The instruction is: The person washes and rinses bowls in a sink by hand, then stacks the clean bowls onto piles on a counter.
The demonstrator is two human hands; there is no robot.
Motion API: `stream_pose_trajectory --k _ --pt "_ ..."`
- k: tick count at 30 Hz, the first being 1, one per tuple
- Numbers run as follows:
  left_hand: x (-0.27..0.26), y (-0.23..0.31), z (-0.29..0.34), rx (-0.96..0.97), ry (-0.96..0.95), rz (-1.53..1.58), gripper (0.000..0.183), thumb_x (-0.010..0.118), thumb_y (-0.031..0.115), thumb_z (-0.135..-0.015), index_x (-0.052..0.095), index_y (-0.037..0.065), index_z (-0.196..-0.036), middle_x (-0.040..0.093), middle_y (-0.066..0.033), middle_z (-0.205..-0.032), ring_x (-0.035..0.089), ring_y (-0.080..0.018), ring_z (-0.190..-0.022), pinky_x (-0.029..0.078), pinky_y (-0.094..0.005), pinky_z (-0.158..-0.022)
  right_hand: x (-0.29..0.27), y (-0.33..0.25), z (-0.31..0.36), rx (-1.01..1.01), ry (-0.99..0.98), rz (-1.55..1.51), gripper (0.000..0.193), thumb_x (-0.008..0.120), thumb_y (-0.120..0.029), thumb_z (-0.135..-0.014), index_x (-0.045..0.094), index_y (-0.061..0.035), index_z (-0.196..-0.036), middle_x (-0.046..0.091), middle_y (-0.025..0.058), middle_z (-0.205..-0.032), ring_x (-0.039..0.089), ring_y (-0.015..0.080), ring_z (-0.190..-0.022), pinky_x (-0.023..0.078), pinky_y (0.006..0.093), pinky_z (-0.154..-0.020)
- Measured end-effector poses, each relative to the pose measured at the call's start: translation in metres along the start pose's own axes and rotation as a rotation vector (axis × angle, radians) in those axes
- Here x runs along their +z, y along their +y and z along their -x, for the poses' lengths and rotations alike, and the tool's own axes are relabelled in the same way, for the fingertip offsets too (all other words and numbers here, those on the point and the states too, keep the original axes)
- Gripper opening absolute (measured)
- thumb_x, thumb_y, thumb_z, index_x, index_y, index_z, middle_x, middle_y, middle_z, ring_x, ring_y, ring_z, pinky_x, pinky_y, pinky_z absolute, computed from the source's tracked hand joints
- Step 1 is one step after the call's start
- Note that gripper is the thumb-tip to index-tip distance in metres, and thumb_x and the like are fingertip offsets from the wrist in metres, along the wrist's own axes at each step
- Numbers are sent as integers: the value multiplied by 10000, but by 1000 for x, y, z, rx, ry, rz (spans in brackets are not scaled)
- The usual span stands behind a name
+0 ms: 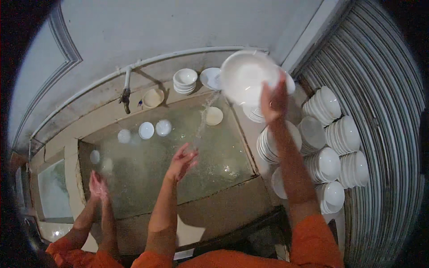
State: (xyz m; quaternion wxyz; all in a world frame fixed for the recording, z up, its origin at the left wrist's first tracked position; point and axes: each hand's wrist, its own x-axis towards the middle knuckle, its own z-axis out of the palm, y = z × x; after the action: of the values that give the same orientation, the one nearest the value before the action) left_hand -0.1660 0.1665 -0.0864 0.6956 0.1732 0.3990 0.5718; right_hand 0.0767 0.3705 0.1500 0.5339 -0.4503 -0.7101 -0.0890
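My right hand (275, 96) is raised at the far right corner of the basin, its fingers closed on the rim of a large white bowl (243, 80). The bowl is tilted, and a stream of water (206, 111) falls from its left side toward the basin. Over the water my left hand (182, 163) is held out with its fingers apart and nothing in it. A small cream bowl (214, 116) lies in the basin beyond it, near the falling water. Part of the ledge behind the large bowl is hidden.
Several small bowls (146, 130) float in the water-filled basin (254, 172). A tap (125, 99) and stacked bowls (185, 80) stand along the back ledge. Stacks of white bowls (322, 165) line the right side by a ribbed shutter (380, 111). At left are a co-worker's hands (98, 186).
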Motion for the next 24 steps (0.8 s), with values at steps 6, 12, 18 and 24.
stream_pose_trajectory --k 6,12,18,24 --pt "-83 -81 13 -43 67 -37 654 691 188 -847 351 103 -1398 563 -109 -1234 538 -220 -1085 456 -375 -881 4 170 -94 300 -437 141 498 620 -54 -762 461 45 -1223 589 245 -1086 635 357 -903 506 406 -794" --pt "-141 -127 13 157 92 -884 488 594 338 -913 463 71 -1300 629 -98 -1069 598 -203 -948 477 -371 -815 0 186 -80 610 -723 461 352 695 -350 -740 718 -21 -862 695 150 -812 673 291 -828 531 364 -737" --pt "-253 -135 12 -243 -22 -1544 400 495 408 -946 599 44 -1073 666 -74 -901 638 -213 -811 514 -365 -788 -12 71 -54 259 -235 730 569 656 -441 -803 603 4 -1153 618 203 -1095 579 324 -1033 435 432 -897" --pt "-180 -158 9 -467 962 -1517 429 411 391 -970 582 54 -1172 628 -125 -1124 599 -290 -1035 465 -420 -903 23 -26 82 -32 -627 -221 279 680 -156 -794 616 -85 -1056 528 146 -930 547 351 -916 432 426 -847"
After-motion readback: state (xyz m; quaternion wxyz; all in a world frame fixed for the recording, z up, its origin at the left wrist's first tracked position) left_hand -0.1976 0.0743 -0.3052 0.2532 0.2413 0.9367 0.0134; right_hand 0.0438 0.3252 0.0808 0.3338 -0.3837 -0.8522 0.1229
